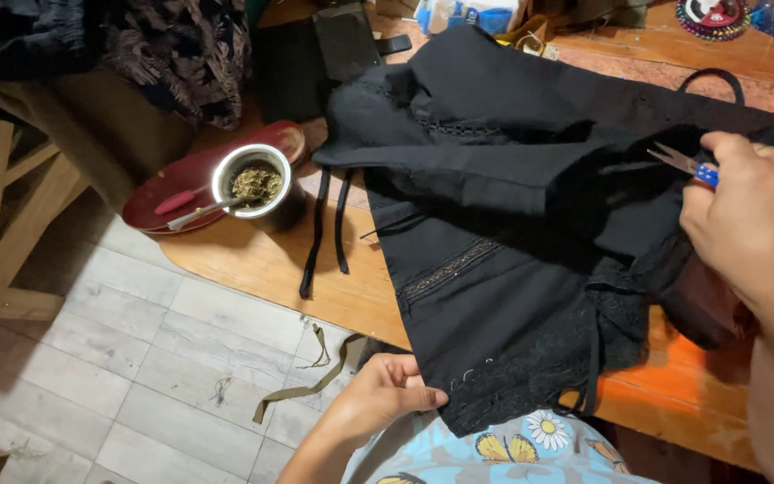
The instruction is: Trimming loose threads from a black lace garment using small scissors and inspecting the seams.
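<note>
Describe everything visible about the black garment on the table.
The black fabric garment lies spread and loosely folded across the wooden table, its lower edge hanging over the near side. It looks like thin woven cloth with lace bands, an openwork trim near the top and a lacy hem. Two narrow black ties trail off its left side. The left hand pinches the hem corner; the right hand, holding small blue-handled thread snips, rests on its right side.

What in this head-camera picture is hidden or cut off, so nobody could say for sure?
- Thread snips: only the blade tips and a bit of blue handle show; the right hand covers the rest.
- Black garment: its right part lies behind the right hand, and folds hide its full shape.
- Left hand: fingertips are tucked under the garment's lace hem.
- Metal cup: contents are too small to identify.
</note>
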